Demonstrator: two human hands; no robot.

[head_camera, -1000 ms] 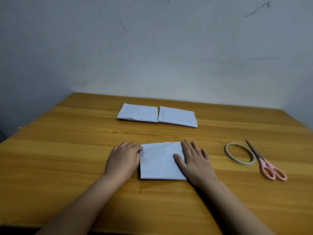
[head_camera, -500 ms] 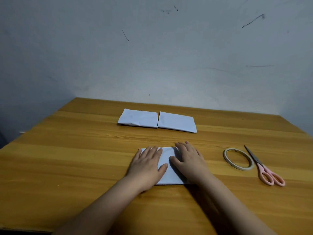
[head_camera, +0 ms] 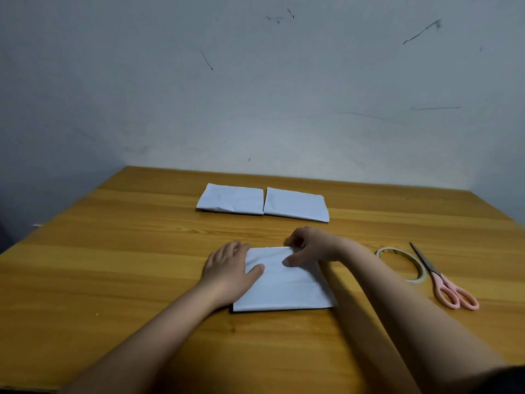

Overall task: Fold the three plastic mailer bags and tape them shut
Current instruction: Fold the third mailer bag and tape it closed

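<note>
Scuffed grey wall behind, wooden table (head_camera: 113,280) in front of you, and the third mailer bag (head_camera: 287,285) sat right at the near middle of it, flat, a rough square with its far edge across your reach. Your left hand (head_camera: 230,268) lay flat on its left side, fingers relaxed and straight, thumb on the plastic, just pinning it. Your right hand (head_camera: 309,245) was at the far-right corner, fingers curled over the top edge with the thumb underneath-ish on the sheet, pinching that corner. So the bag lay toward you from those fingertips, and I'd guess the next fold would come back your way. Tape roll (head_camera: 417,277) and pink scissors (head_camera: 446,285) were off to your right, nearer the right hand. Two folded bags (head_camera: 231,200) sat side by side, touching, at the far middle.
</note>
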